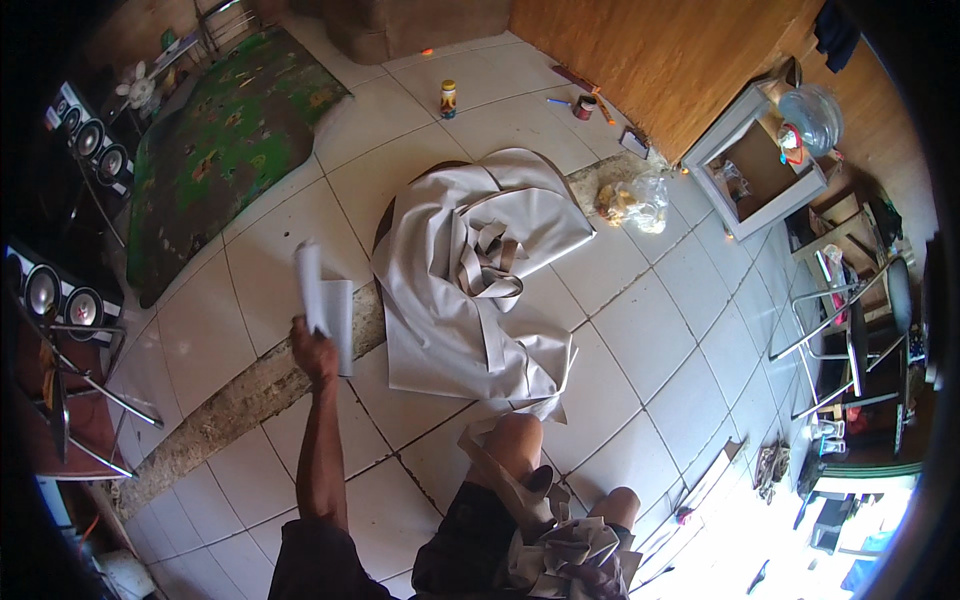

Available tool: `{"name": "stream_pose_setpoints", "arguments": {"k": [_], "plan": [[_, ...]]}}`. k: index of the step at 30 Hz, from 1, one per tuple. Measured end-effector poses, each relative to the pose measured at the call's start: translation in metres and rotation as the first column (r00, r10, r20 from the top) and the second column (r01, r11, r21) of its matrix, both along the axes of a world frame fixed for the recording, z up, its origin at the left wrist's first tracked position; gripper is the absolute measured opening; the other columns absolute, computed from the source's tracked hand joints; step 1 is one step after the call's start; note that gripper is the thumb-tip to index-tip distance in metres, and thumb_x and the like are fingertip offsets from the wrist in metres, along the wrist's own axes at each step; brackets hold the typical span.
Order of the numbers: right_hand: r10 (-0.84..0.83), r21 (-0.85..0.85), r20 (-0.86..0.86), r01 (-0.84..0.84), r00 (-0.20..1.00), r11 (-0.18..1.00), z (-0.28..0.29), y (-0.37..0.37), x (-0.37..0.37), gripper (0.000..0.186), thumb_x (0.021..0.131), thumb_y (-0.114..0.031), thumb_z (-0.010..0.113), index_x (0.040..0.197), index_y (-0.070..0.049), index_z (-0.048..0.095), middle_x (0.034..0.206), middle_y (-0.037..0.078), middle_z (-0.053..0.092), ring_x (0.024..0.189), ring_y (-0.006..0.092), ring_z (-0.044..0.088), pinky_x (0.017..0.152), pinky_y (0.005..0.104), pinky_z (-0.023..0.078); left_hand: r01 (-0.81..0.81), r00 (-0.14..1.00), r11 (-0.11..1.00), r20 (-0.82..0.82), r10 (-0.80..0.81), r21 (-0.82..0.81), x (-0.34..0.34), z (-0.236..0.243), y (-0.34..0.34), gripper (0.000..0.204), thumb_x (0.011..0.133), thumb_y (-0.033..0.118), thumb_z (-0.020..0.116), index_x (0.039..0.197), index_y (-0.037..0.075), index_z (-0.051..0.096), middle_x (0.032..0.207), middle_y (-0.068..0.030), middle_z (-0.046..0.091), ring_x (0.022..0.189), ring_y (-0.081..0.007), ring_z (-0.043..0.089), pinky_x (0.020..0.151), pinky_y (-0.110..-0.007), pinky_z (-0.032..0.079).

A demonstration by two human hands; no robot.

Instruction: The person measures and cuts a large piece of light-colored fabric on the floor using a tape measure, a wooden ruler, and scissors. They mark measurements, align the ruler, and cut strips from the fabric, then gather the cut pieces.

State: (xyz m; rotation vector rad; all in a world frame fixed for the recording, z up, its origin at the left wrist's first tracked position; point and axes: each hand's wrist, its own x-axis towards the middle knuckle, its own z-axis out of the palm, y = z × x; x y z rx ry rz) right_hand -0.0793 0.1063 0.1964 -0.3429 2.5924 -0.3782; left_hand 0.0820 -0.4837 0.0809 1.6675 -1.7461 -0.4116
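My left hand (315, 350) is closed around the lower end of a grey-white rolled sheet (309, 280), held out over the floor at the left. A flap of the sheet hangs to the right of the roll; whether it is paper or fabric I cannot tell. Right of it, a large piece of beige leather-like material (430, 240) lies in folds on the tiles. Several loose strips (490, 265) of the same material sit on top. More crumpled beige strips (570, 560) are bunched on my lap, between and over my legs. I cannot make out my right hand.
A green patterned mat (240, 150) lies at the far left, near speakers (75, 300). A small yellow-capped bottle (448, 100), a dark can (584, 107) and a clear plastic bag (635, 205) stand beyond the material. At right are a grey frame (720, 150) and a metal-legged chair (850, 330).
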Motion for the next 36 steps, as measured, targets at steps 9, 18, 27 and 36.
{"name": "stream_pose_setpoints", "arguments": {"k": [9, 18, 27, 36], "plan": [[0.115, 0.147, -0.089, -0.101, 0.989, 0.984, -0.021, -0.001, -0.037, 0.022, 0.094, -0.022, 0.064, 0.1, -0.003, 0.073, 0.103, 0.015, 0.072, 0.099, 0.0335, 0.066, 0.082, 0.0479, 0.053, 0.501, 0.391, 0.864, -0.903, -0.176, 0.049, -0.171, 0.165, 0.005, 0.044, 0.087, 0.006, 0.074, 0.129, 0.005, 0.06, 0.118, -0.0083, 0.069, 0.11, -0.0257, 0.064, 0.094, -0.039, 0.051], [0.248, 0.331, -0.103, -0.202, 0.963, 0.922, -0.037, 0.004, -0.079, 0.022, 0.093, -0.023, 0.064, 0.095, -0.004, 0.074, 0.101, 0.015, 0.072, 0.098, 0.0347, 0.066, 0.081, 0.0489, 0.052, 0.571, 0.765, 0.629, -0.619, -0.175, 0.528, -0.275, -0.039, -0.019, 0.05, 0.082, 0.021, 0.076, 0.129, 0.005, 0.067, 0.127, -0.0138, 0.068, 0.114, -0.0315, 0.065, 0.097, -0.045, 0.051], [0.344, 0.47, -0.038, -0.287, 0.938, 0.835, -0.053, 0.008, -0.119, 0.022, 0.091, -0.024, 0.065, 0.091, -0.005, 0.074, 0.099, 0.016, 0.072, 0.097, 0.0359, 0.066, 0.081, 0.05, 0.052, 0.192, 0.897, 0.885, 0.29, -0.333, 0.424, -0.335, -0.069, 0.017, 0.096, 0.07, 0.051, 0.09, 0.147, 0.009, 0.05, 0.143, -0.0317, 0.053, 0.132, -0.048, 0.05, 0.108, -0.056, 0.041], [0.401, 0.514, -0.005, -0.342, 0.916, 0.786, -0.064, 0.009, -0.138, 0.023, 0.09, -0.026, 0.065, 0.087, -0.006, 0.075, 0.097, 0.016, 0.072, 0.095, 0.037, 0.066, 0.08, 0.051, 0.052, 0.514, 0.857, 0.36, -0.483, -0.179, 0.778, -0.316, -0.051, 0.025, 0.074, 0.069, 0.036, 0.092, 0.128, 0.0, 0.066, 0.127, -0.024, 0.067, 0.111, -0.0342, 0.066, 0.091, -0.047, 0.052]]}}
